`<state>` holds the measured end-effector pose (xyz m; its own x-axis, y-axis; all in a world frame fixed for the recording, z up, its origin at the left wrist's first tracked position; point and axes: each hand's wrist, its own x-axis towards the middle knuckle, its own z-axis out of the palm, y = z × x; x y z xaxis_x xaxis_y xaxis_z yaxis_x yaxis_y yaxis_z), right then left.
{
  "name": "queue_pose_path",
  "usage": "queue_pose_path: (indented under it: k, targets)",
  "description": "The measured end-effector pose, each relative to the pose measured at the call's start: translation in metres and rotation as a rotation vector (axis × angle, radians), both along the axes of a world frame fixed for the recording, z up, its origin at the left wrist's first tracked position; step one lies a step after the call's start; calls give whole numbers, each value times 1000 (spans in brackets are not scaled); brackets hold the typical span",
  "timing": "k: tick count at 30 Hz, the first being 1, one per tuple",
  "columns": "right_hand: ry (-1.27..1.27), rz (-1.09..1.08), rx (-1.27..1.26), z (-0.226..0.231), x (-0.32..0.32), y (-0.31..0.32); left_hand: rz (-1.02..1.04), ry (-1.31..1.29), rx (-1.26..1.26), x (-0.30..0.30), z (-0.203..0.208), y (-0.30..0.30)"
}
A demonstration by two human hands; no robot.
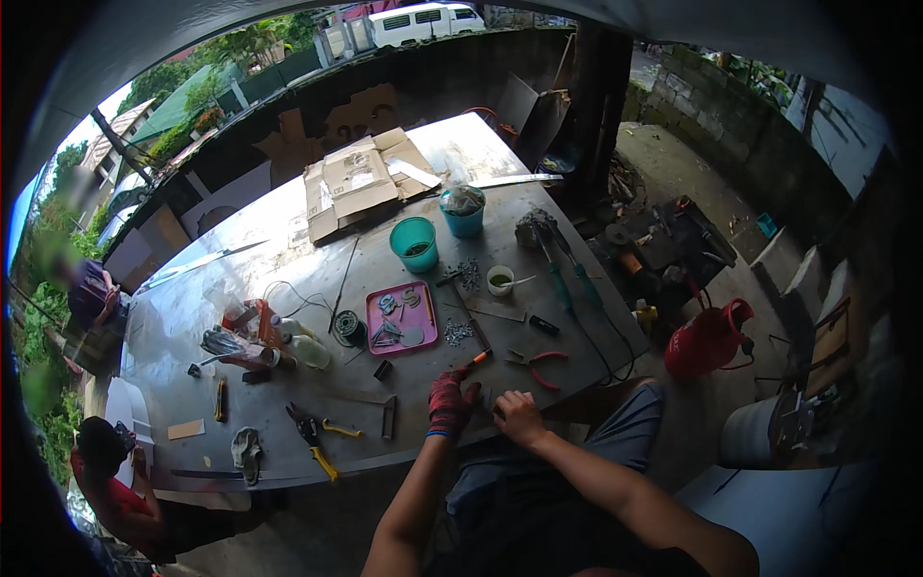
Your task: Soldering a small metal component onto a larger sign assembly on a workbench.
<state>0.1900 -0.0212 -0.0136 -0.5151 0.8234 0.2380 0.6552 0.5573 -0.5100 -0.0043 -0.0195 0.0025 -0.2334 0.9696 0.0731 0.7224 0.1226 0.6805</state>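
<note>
My left hand [450,406], in a red and dark glove, is at the table's near edge with its fingers bent. Its fingertips lie beside a dark stick-like handle with an orange band [478,359]; what they grip, if anything, is hidden. Bare and curled, my right hand [519,417] rests close by at the same edge, its fingertips turned down so that I cannot see what is under them. A small grey piece [487,396] shows between the hands. Just beyond lies a hammer [466,310], its handle pointing toward me, with small metal pieces [459,333] beside it.
Red-handled pliers [538,365] lie to the right, yellow-handled snips [312,438] to the left. Further back are a pink tray [423,341], teal buckets [413,245] and cardboard [351,183]. A red gas cylinder [707,338] stands at right. Two people are at left.
</note>
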Motion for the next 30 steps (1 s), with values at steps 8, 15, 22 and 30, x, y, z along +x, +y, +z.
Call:
queue_pose_path:
  k: [8,15,22,30]
  targets:
    - [81,-6,-123,27,4,2,57,-608,-155,-7,-8,-24]
    - [565,-84,-694,112,37,7,-290,-1034,-107,12,88,-39]
    - [720,-50,-776,162,73,11,-465,-811,35,31,100,-26]
    - [870,7,-1036,192,91,7,-506,-515,170,43,136,-28]
